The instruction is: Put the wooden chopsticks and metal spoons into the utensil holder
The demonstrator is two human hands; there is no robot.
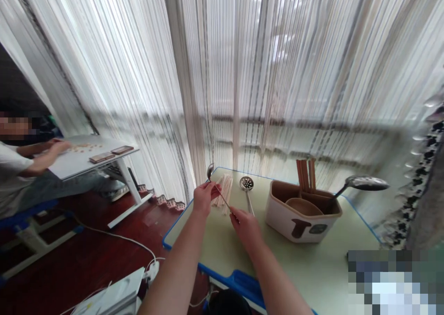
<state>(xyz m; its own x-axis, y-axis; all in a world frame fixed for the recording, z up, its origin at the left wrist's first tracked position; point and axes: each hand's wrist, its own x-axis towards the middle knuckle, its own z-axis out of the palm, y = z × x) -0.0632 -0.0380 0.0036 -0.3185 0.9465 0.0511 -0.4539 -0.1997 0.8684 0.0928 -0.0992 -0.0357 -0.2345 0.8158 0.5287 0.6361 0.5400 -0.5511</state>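
Metal spoon slanting between two bare hands

Metal of a slim spoon gleams near the centre of the frame, just above the far left corner of a pale green table. Both forearms rise from the bottom edge of the frame and draw together towards it. The left arm reaches nearly straight, leaning to the upper right, and the left hand sits further forward, its thumb and fingers pinched about the spoon close below the bowl. The right arm comes up from the lower right, and the right hand is palm down with fingers curled in, gripping the lower end of the thin handle.

The spoon's long axis runs diagonally: bowl towards the upper left, handle towards the lower right. Part of it is hidden by the left hand.

Just behind the hands, a loose bundle of pale thin sticks lies on the table, which has a blue edge. To its right rests a slotted skimmer, handle towards the bottom of the frame. Right of centre stands a white utensil box with brown chopsticks upright in it and a metal ladle jutting right.

Striped sheer curtains fill the top of the frame. At the left edge, another person sits at a white table bearing small tan pieces.
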